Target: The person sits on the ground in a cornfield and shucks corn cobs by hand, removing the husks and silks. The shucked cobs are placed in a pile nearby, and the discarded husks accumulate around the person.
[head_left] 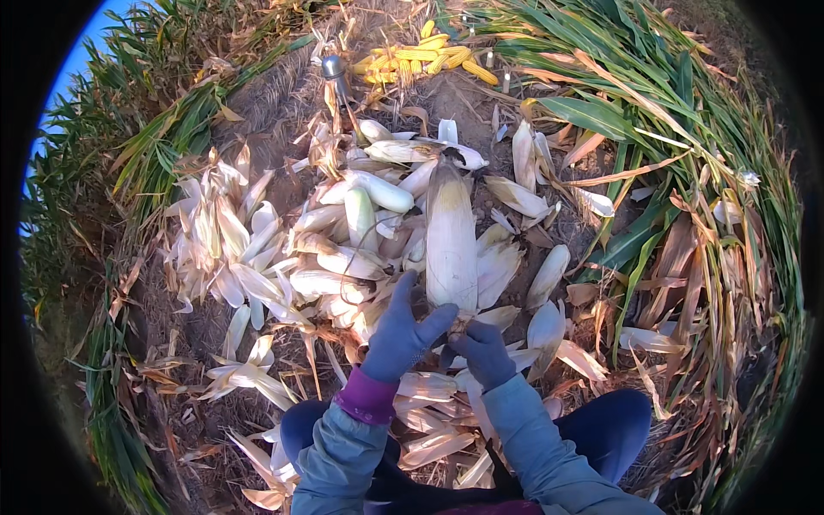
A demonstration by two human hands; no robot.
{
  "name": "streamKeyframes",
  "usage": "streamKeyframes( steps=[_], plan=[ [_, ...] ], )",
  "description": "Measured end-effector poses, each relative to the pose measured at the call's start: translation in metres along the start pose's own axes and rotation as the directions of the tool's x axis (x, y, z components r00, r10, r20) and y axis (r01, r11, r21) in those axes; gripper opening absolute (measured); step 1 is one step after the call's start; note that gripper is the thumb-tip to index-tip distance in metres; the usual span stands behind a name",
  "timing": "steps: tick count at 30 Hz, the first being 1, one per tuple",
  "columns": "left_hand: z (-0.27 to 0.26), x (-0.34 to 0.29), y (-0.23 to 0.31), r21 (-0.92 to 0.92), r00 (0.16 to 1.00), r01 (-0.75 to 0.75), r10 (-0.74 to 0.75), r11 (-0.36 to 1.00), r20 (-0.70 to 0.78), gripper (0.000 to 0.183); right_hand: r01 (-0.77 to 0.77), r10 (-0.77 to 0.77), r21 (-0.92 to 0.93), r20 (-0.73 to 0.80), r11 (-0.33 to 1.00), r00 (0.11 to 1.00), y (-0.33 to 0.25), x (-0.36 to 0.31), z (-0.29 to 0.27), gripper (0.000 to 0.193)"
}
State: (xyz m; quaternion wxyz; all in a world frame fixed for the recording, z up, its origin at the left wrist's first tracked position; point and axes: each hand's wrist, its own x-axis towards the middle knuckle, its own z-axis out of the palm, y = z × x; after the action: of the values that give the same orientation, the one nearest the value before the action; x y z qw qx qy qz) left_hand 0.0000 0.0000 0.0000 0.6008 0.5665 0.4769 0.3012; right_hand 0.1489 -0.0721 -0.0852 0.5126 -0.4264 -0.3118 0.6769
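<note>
A large ear of corn (451, 245) in its pale husk points away from me, with dark silk at its far tip. My right hand (483, 352), in a grey glove, is closed at the near end of this ear, its fingers pinched at the stem. My left hand (399, 335), gloved too, has its index finger and thumb spread. The thumb reaches the lower end of the ear, while the other fingers are mostly hidden. Beyond and left of my hands lies a heap of husk-covered ears (352, 257).
Peeled yellow cobs (416, 60) are piled at the far side, beside a metal flask (335, 75). Loose dry husks (219, 227) lie at the left. Cut green and brown stalks (618, 94) cover the right side. Standing corn plants (77, 197) rise on the far left.
</note>
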Motion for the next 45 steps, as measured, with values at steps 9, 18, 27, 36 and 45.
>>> streamKeyframes(
  steps=[9,18,27,36,45],
  plan=[
    [-0.018,-0.024,-0.002,-0.113,0.965,-0.159,0.131,0.981,-0.226,0.072,0.135,-0.124,-0.436,0.054,0.890,0.991,-0.093,-0.018,0.017,0.020],
    [0.012,-0.045,0.013,0.653,0.803,-0.254,0.532,0.713,-0.269,0.076,0.317,-0.421,-0.407,-0.195,0.856,0.886,-0.180,-0.011,0.042,0.027],
    [0.017,-0.048,0.010,0.910,0.684,-0.268,0.727,0.317,-0.052,0.069,0.356,-0.600,-0.600,-0.269,0.716,0.753,-0.129,0.014,-0.015,0.022],
    [0.037,-0.040,0.011,0.837,0.778,-0.224,0.609,0.499,-0.155,0.078,0.276,-0.585,-0.561,-0.501,0.781,0.638,-0.139,0.022,0.007,0.023],
    [0.028,-0.023,0.011,0.927,0.773,-0.146,0.624,0.346,-0.111,0.072,0.233,-0.392,-0.436,-0.320,0.869,0.863,-0.128,0.033,-0.005,0.026]
  ],
)
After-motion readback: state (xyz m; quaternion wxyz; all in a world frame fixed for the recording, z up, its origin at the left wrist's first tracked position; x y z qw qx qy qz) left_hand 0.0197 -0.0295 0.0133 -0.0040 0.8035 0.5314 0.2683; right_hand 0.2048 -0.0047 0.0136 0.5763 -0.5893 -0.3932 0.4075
